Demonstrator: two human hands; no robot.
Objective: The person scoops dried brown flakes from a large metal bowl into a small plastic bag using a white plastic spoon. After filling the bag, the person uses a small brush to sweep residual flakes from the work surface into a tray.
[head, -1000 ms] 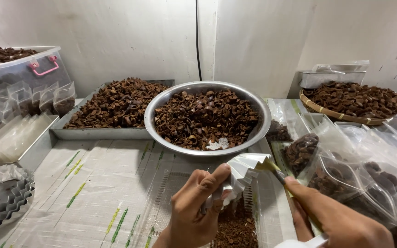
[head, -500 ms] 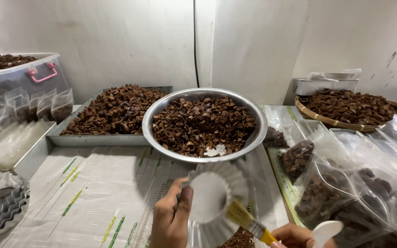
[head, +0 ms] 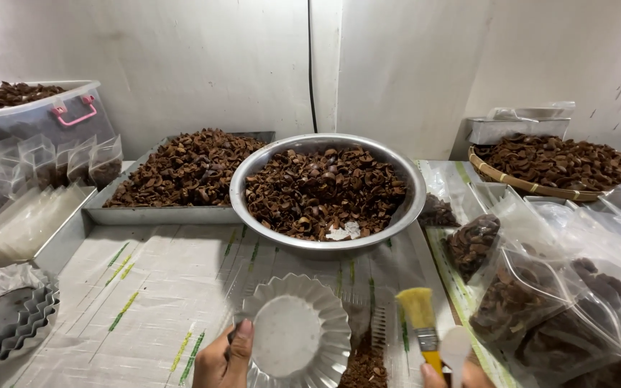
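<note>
Against left hand (head: pixel 226 357): fluted foil cup (head: pixel 292 332), empty.

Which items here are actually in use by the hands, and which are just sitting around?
In use:
left hand holding fluted foil tray
right hand holding yellow brush and white spoon
brown crumbs beside the tray

Lying about:
steel bowl of brown shells
flat metal tray
woven basket
filled plastic bags
stacked foil trays

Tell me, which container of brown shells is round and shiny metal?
The steel bowl in the middle; the tray beside it is rectangular, the basket woven.
</note>
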